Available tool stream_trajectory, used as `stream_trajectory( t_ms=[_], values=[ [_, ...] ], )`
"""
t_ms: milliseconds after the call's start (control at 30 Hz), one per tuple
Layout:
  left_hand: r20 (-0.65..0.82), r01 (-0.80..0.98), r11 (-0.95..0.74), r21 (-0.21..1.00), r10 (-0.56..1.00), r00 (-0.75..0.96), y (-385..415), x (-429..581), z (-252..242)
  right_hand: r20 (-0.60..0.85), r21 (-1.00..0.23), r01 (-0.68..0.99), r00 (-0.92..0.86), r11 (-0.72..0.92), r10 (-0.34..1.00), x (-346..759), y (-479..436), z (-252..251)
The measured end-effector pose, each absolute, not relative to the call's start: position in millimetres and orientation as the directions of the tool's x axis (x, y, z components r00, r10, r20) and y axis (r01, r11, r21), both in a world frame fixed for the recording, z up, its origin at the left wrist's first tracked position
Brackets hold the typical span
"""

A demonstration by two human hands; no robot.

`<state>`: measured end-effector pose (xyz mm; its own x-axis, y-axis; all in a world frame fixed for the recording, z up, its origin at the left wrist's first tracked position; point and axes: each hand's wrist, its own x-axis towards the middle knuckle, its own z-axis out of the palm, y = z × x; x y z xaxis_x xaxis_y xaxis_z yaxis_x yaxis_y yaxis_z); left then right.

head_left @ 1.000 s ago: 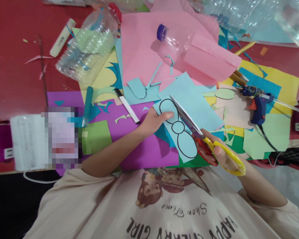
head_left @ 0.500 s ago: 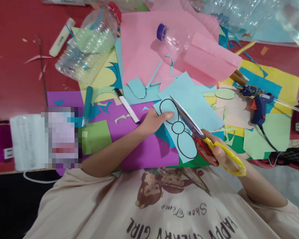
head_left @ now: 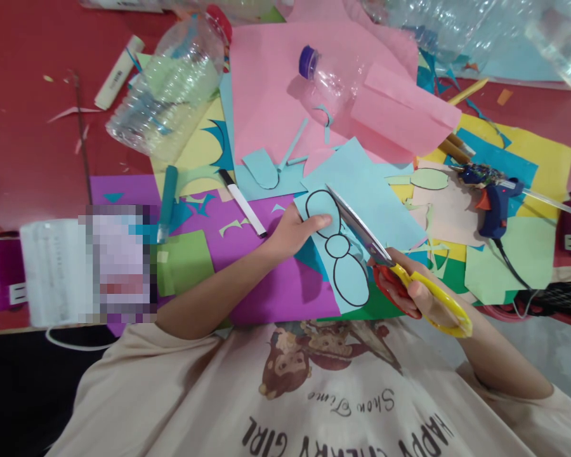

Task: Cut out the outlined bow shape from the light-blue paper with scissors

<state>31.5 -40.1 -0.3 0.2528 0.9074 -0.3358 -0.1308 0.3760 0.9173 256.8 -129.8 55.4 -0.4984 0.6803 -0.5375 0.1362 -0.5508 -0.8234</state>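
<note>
My left hand (head_left: 301, 230) pinches a light blue paper strip (head_left: 351, 279), thumb on top. A bow shape is drawn on the strip in black outline: two loops joined by a small circle. My right hand (head_left: 409, 289) is wrapped round the handles of scissors (head_left: 361, 225), one handle yellow and the other red. The scissor blades look nearly closed and lie along the strip's right edge, beside the upper loop. Beyond the blades lies a larger light blue sheet (head_left: 361, 184). Part of my left hand's fingers is hidden under the strip.
A blue glue gun (head_left: 497, 206) lies at right, its cable running down the table edge. Two plastic bottles (head_left: 171, 82) (head_left: 335, 73) lie further back. A white marker (head_left: 242, 203), a teal marker (head_left: 167, 203), paper scraps and purple sheets (head_left: 266, 285) surround my hands.
The lower end of the paper strip has swung slightly left, away from the scissor handles. The scissors have shifted very little, and my left hand keeps its hold.
</note>
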Motion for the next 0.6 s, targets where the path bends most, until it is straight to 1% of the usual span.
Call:
stream_trajectory(
  t_ms=[267, 600],
  values=[
    [-0.347, -0.06, 0.382, 0.922, 0.886, 0.307, -40.6, 29.4, -1.4, -0.531, -0.82, 0.104, -0.508, -0.563, 0.679, 262.0, -134.1, 53.1],
    [-0.321, -0.085, 0.365, 0.927, 0.89, 0.323, -40.9, 29.9, -3.1, -0.524, -0.83, 0.119, -0.505, -0.545, 0.686, 258.2, -130.3, 59.5]
  ],
)
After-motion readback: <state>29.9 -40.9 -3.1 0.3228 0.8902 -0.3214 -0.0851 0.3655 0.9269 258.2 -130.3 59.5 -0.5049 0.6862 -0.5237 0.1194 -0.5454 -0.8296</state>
